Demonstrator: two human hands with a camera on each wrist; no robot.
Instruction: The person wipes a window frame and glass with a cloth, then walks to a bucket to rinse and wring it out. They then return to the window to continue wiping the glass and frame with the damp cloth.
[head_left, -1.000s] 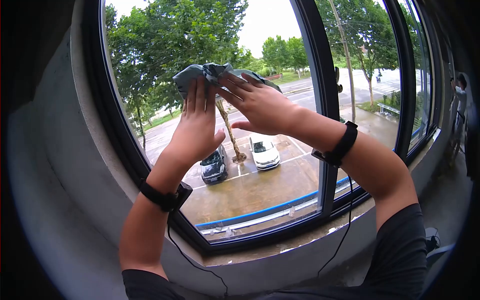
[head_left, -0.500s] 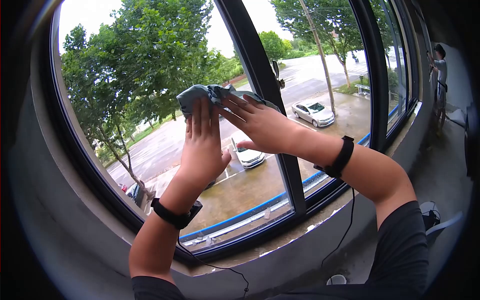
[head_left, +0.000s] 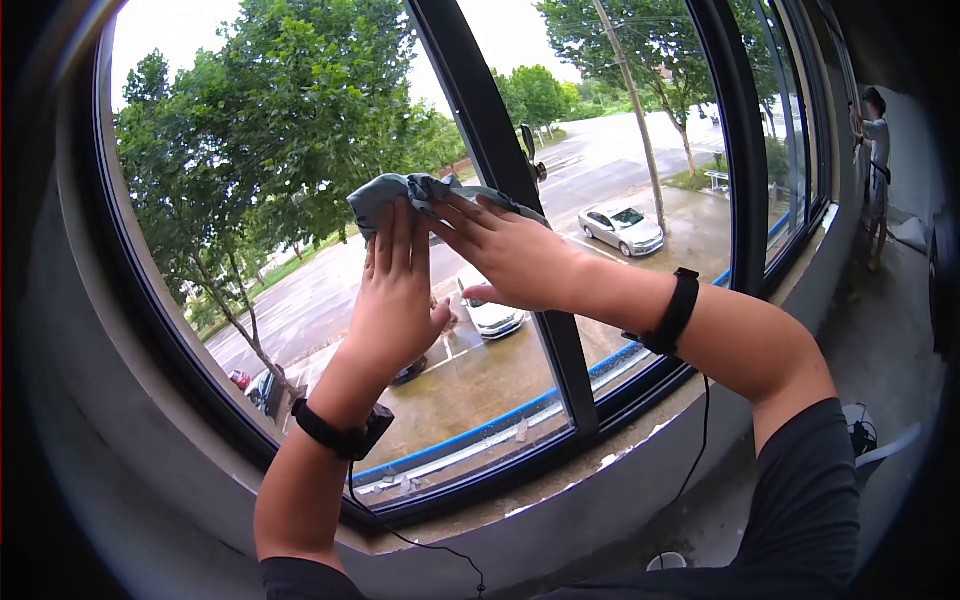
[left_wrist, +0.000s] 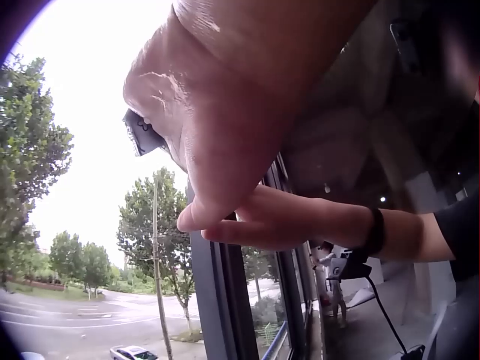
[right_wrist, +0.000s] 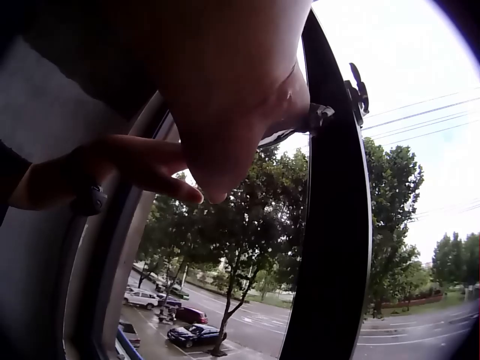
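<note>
A crumpled grey-green cloth lies against the window pane in the head view, its right end at the dark upright frame. My left hand presses its left part with straight fingers, thumb spread to the side. From the right, my right hand rests straight fingers on the cloth's middle and right part. Both sets of fingertips nearly meet on it. The left wrist view shows a corner of the cloth beyond the left palm. In the right wrist view the palm hides most of the cloth.
A dark upright frame with a latch stands right of the cloth. Below runs a rough sill with a cable hanging near it. Another person stands at the far right by the windows. A white bucket is on the floor.
The head view has swung rightward, bringing the latch and the other person further in. Against the window, both hands and the cloth have moved right, from mid-pane to the upright frame.
</note>
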